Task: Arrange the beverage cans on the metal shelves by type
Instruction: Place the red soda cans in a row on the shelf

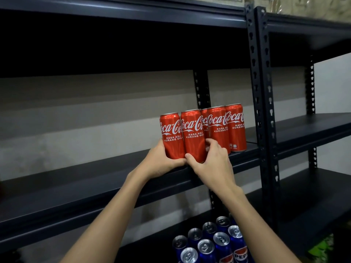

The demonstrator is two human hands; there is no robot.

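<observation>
Two hands up on the middle shelf (95, 179) of a dark metal rack, working a little cluster of red Coke cans (218, 128) sitting near its right end, close to the upright post (266, 111). All of them stand upright with labels facing out.

Left hand (161, 162) is wrapped around the base of the leftmost can (171, 135), fingers curled behind it and thumb along the bottom front edge. Right hand (210, 164) grips the second can (192, 135) low down, thumb across the front near the bottom, fingers curling round its right side into the gap next to the other cans. The two thumbs nearly touch. Both held cans sit right beside each other at the shelf's front edge, can't tell if they're fully resting on it or lifted a hair.

Behind and right of those, three more Cokes: one mostly hidden in the back, one in front of it, and the last can (235, 128) standing furthest right, closest to the post. They're packed touching or just about.

Down on the lower shelf (284, 215) there's a bunch of blue Pepsi cans (220, 242) grouped together, tops visible, directly below the Cokes. A second rack (313, 126) stands to the right, butted up against the first. Something green (322, 245) peeks in at the bottom right, too blurry to say what.
</observation>
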